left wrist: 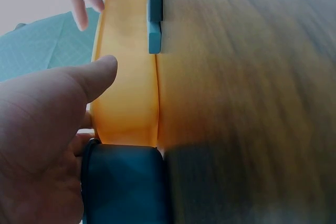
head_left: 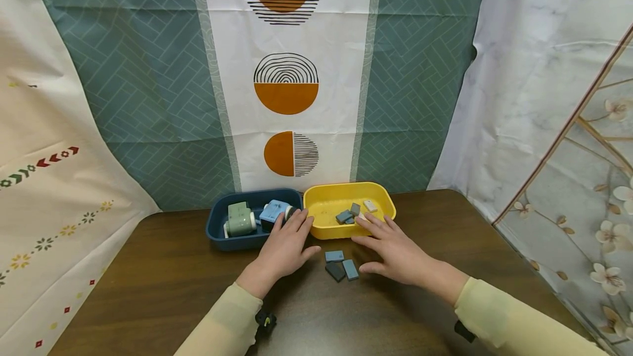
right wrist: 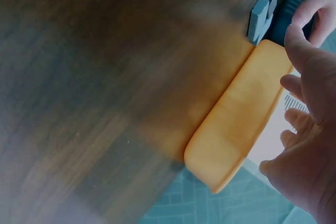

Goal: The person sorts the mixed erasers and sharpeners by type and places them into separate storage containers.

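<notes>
My left hand [head_left: 284, 249] reaches over the front right rim of a dark blue tray [head_left: 229, 243], fingers extended towards the yellow tray [head_left: 326, 232] beside it. In the left wrist view its thumb is straight and away from the tray wall. My right hand [head_left: 401, 254] hovers at the yellow tray's front right side, fingers spread and nothing between them. On the table between the hands lie a blue-grey tile [head_left: 334, 256], a second blue-grey tile [head_left: 350, 270] and a darker tile [head_left: 335, 272]. Several small blue-grey and white pieces [head_left: 344, 216] sit inside the yellow tray.
In the blue tray lie a green, rounded object with white parts [head_left: 240, 222] and a light blue and black object [head_left: 273, 212], partly behind my left hand. Both trays stand at the back of the brown wooden table [head_left: 163, 284], against a patterned cloth [head_left: 410, 125].
</notes>
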### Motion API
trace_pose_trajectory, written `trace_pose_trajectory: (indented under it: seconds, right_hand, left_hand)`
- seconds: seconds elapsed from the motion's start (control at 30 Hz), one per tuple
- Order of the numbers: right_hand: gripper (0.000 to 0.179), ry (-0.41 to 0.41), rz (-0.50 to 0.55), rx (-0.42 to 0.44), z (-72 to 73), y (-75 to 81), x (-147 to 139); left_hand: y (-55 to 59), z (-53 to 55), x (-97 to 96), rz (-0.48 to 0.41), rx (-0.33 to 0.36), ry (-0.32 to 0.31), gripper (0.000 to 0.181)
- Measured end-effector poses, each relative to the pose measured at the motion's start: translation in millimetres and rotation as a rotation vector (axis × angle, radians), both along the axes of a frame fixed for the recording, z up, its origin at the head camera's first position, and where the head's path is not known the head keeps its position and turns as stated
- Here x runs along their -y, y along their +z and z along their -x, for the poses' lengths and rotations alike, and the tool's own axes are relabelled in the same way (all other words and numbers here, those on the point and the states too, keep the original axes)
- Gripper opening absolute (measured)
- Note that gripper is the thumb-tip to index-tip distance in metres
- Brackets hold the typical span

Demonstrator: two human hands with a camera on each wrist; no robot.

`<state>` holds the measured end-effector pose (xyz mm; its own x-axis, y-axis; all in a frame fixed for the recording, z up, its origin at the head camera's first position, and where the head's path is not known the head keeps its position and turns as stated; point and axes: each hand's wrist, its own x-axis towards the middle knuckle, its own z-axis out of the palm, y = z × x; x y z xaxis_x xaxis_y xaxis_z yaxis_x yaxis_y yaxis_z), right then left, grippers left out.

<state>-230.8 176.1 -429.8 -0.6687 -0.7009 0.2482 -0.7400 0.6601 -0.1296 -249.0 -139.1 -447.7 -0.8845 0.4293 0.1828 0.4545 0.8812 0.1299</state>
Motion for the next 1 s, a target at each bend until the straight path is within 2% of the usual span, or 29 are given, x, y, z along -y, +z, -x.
trace_pose_trajectory:
  seconds: [0.47, 0.8, 1.0]
  right_hand:
    - [0.066, 0.011, -0.036, 0.032, -4.5, -9.2, 3]
    - [0.063, 0.050, -0.005, -0.029, -5.2, -16.8, 4]
    - [0.059, 0.042, -0.014, -0.026, -5.3, -19.2, 5]
  left_hand:
    - [0.6, -0.5, -0.4, 0.001, 0.006, 0.005, 0.080]
    - [1.0, -0.8, 0.0, 0.000, 0.001, 0.000, 0.080]
    - [0.7, -0.2, -0.1, 0.015, -0.007, 0.003, 0.080]
